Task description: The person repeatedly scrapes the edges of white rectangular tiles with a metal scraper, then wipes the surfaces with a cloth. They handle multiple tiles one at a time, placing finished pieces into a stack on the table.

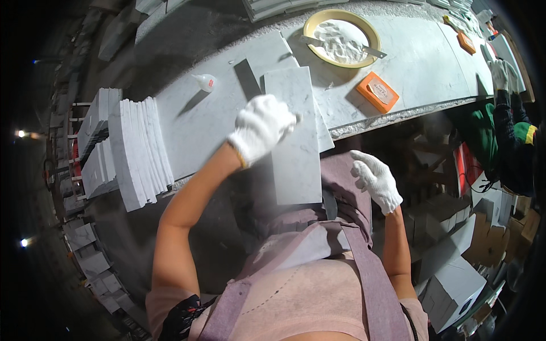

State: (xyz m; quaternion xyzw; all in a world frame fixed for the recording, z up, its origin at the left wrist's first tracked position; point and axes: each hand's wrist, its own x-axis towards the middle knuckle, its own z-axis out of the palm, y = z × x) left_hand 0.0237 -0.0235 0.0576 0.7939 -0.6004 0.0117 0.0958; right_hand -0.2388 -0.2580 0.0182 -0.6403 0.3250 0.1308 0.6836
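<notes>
My left hand [261,129], in a white knit glove, is closed over the left side of a pale marble tile [297,165]. A greyish tip pokes out by its finger and thumb; whether that is a held thing or a soiled fingertip I cannot make out. The tile extends past the table edge toward my lap, partly covering another slab [323,131]. My right hand [376,183], gloved too, hovers right of the tile, fingers loosely apart and holding nothing. A small white squeeze bottle [205,82] stands left of the tile.
A yellow-rimmed bowl [375,41] holds white powder or paste, with a flat metal blade across it. An orange box [377,92] lies near the table edge. Stacked tiles [139,153] stand at left. Another person's gloved hands [503,75] are at far right; cartons [455,290] sit below.
</notes>
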